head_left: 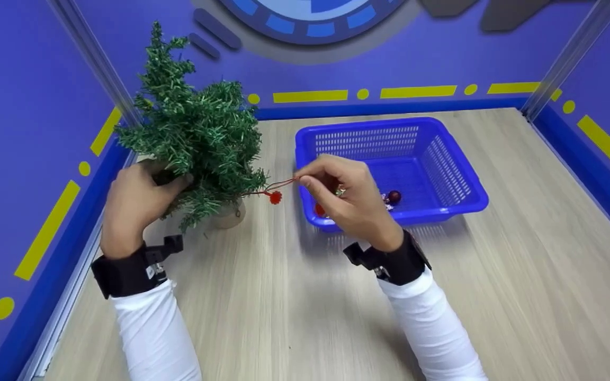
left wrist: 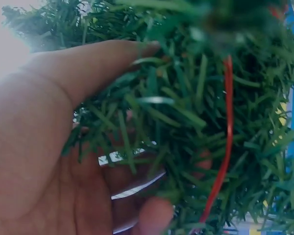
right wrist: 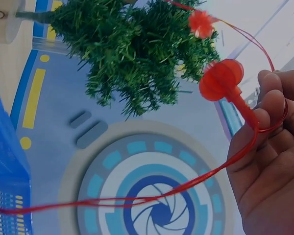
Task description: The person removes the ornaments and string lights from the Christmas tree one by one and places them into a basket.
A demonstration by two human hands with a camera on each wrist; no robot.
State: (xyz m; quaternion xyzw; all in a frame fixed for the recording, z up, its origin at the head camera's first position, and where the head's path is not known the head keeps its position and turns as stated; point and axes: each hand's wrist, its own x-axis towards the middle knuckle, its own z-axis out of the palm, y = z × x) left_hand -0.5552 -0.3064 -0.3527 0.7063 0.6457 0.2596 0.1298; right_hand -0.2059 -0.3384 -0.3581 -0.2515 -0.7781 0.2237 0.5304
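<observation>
A small green artificial Christmas tree (head_left: pixel 199 127) stands at the left, leaning, on a pale round base (head_left: pixel 230 216). My left hand (head_left: pixel 138 201) grips its lower branches from the left side, thumb and fingers around them in the left wrist view. Between thumb and index finger, my right hand (head_left: pixel 350 196) pinches the red cord of a lantern ornament (right wrist: pixel 221 80). The cord (left wrist: pixel 229 107) runs to the branches, with a small red bead (head_left: pixel 275 197) on it. Beside the right fingers hangs the red lantern, its long red strands trailing left in the right wrist view.
Behind and below my right hand sits a blue plastic basket (head_left: pixel 456 203). Inside are a dark red ball (head_left: pixel 394 197) and some shiny small pieces, partly hidden by the hand. Blue-purple panels (head_left: pixel 310 74) wall the wooden tabletop (head_left: pixel 522 275) at the back and sides.
</observation>
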